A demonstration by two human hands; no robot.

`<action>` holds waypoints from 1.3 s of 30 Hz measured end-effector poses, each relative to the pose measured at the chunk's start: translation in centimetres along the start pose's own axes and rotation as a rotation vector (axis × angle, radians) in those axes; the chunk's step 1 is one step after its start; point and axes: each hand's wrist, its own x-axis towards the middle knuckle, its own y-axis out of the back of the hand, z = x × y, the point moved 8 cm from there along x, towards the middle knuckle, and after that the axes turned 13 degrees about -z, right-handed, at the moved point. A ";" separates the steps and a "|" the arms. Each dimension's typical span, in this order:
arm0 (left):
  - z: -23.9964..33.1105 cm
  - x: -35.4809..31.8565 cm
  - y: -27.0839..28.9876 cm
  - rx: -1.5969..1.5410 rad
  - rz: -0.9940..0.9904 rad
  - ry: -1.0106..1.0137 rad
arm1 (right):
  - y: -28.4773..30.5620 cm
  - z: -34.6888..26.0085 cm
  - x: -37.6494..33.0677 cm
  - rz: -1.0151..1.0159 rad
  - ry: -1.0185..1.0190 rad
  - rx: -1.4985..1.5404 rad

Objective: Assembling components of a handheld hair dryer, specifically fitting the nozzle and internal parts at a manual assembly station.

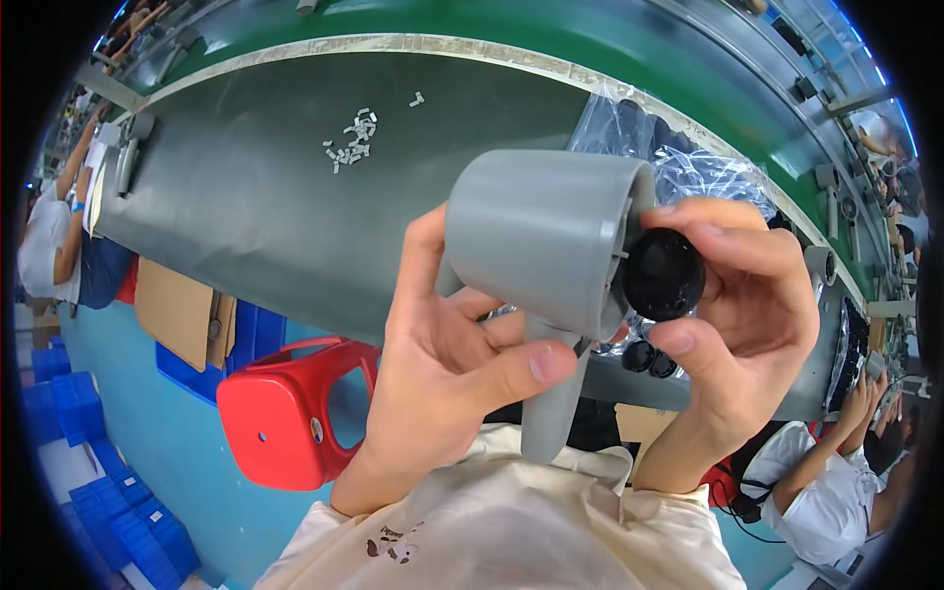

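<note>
My left hand (433,369) is closed round a grey plastic housing (541,231), a wide cup-like body with a handle (551,423) hanging down, like a hair dryer shell. Its open end faces right, and a few thin inner parts show at the rim. Between the thumb and fingers of my right hand (762,295) is a round, glossy black cap (665,275), held right at that open end. Whether the cap touches the rim, I cannot tell. More black round parts (639,356) lie on the table below my right hand, partly hidden.
Small grey pieces (354,140) lie scattered on the dark table mat (236,177). Clear plastic bags (703,177) with dark parts are behind my right hand. A green conveyor (413,20) runs along the far side. A red stool (275,423) stands at left; co-workers sit at both sides.
</note>
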 end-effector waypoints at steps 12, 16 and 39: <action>-0.4 -0.1 -0.8 0.042 0.004 -0.030 | 0.6 -0.8 -0.8 0.031 0.001 -0.124; -0.5 -0.2 -1.1 0.058 -0.008 -0.025 | 0.6 -1.2 -1.0 0.032 0.028 -0.172; -0.6 -0.2 -0.6 0.088 -0.100 -0.029 | -0.5 -3.1 2.5 -0.074 -0.112 -0.492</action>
